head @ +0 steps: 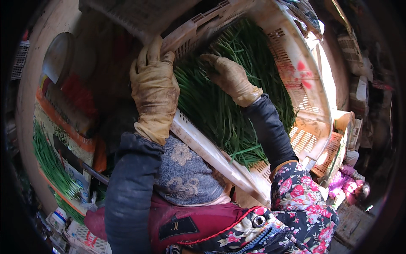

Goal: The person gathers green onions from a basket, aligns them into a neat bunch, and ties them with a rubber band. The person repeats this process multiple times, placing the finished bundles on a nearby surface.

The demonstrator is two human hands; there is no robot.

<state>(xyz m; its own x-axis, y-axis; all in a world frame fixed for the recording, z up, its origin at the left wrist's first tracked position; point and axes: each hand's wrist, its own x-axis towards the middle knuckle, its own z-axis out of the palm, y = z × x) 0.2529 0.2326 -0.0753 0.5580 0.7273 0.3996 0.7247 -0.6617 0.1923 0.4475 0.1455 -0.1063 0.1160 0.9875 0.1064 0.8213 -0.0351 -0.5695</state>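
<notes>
A pale plastic crate (309,95) with slotted walls stands against my front, tilted across the view. Long green leafy stalks (219,111), which look like garlic chives, fill much of it. My left hand (155,92), in a stained yellowish rubber glove, is at the crate's left side, its fingers stretched towards the far rim; whether it grips the rim is unclear. Over the stalks inside the crate is my right hand (233,76), gloved alike, with fingers curled downward. The fingertips are partly hidden, so I cannot tell if stalks are held.
At the left, bundled green stalks (52,162) lie on an orange-edged surface near a round metal pan (58,57). A blurred grey object (136,16) hangs above my left hand. More crates (326,155) and a person (349,185) in pink are at the right.
</notes>
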